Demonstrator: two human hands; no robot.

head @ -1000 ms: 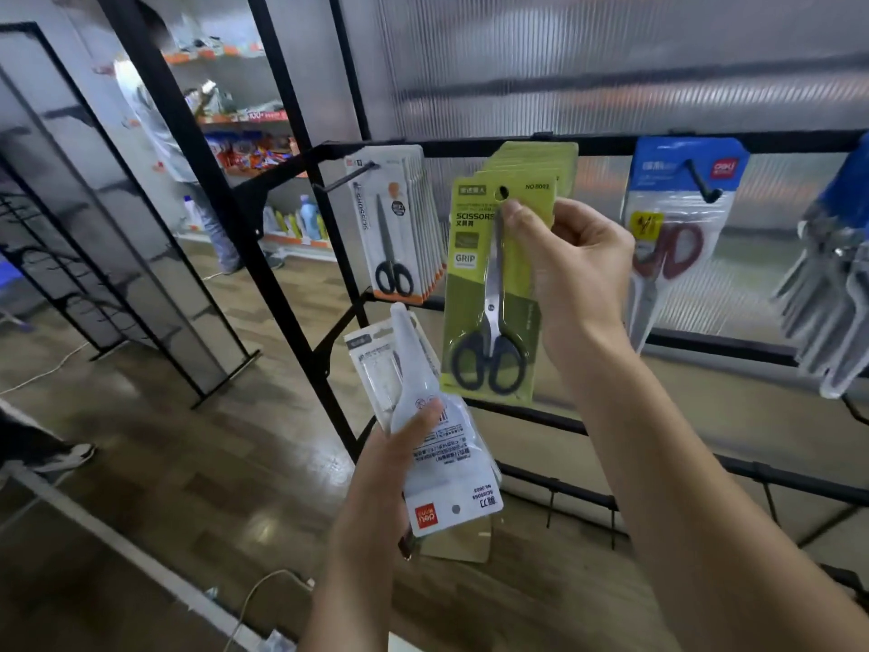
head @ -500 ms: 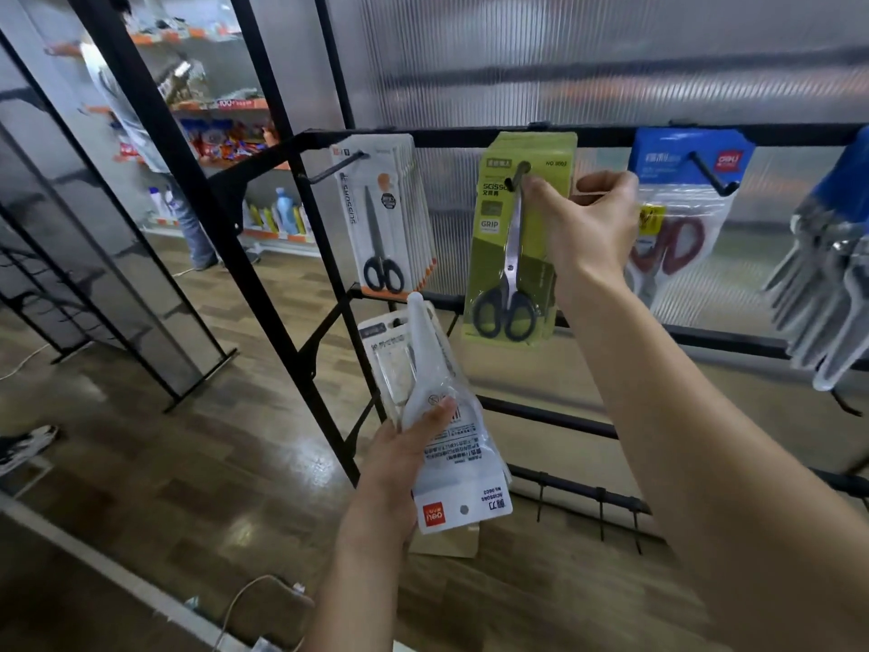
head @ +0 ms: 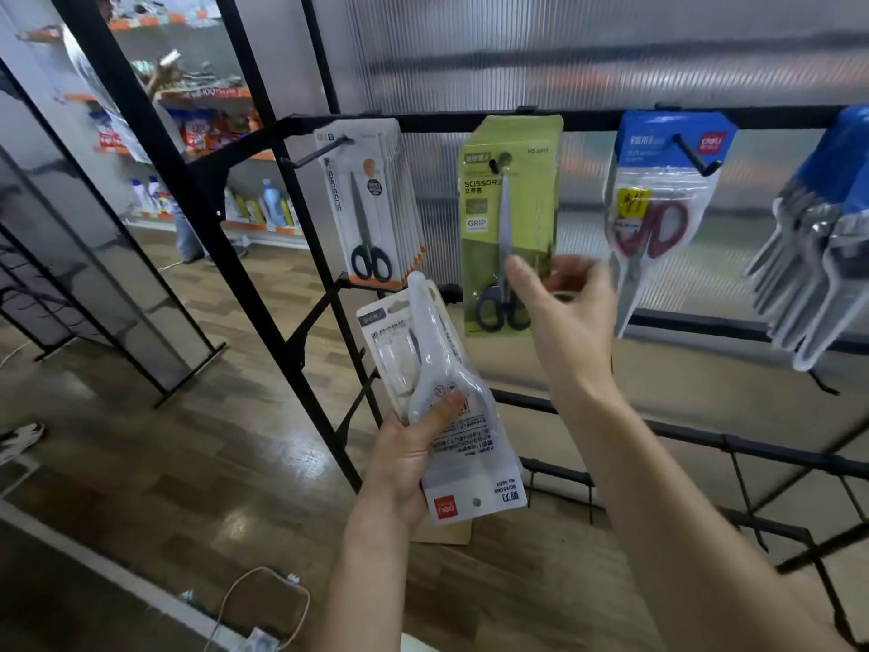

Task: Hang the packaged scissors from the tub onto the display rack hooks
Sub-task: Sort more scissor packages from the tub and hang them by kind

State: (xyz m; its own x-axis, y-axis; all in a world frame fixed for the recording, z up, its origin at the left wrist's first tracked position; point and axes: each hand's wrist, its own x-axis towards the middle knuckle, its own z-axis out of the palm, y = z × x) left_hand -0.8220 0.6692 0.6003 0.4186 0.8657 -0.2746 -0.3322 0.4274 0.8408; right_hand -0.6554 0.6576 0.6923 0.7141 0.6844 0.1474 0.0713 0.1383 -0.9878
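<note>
**Green pack hung, white packs next**

My right hand [head: 564, 312] hovers in front of the lower part of the green pack [head: 510, 218], fingers loosely spread, gripping nothing; motion blur hides whether a fingertip touches the card. That pack hangs on its hook [head: 498, 164] from the rack [head: 470, 122], in front of others like it. My left hand [head: 404, 458] grips a small stack of white packs [head: 451, 416], thumb pressed across the front one, hang holes pointing up and down in mixed fashion. The tub is out of view.

I judge the next job is to pull one white pack from the stack and thread it. To do it well, I would pinch the card near its hole, turn it upright, line the hole with the hook tip, and slide it fully back so it hangs flat.

The white packs are glossy card with a clear, bulging blister shaped to the scissors, so probably slippery and stiff. The green pack is matt card, flat, with steel blades and black handles showing. The hooks are thin black wire with upturned tips.
</note>
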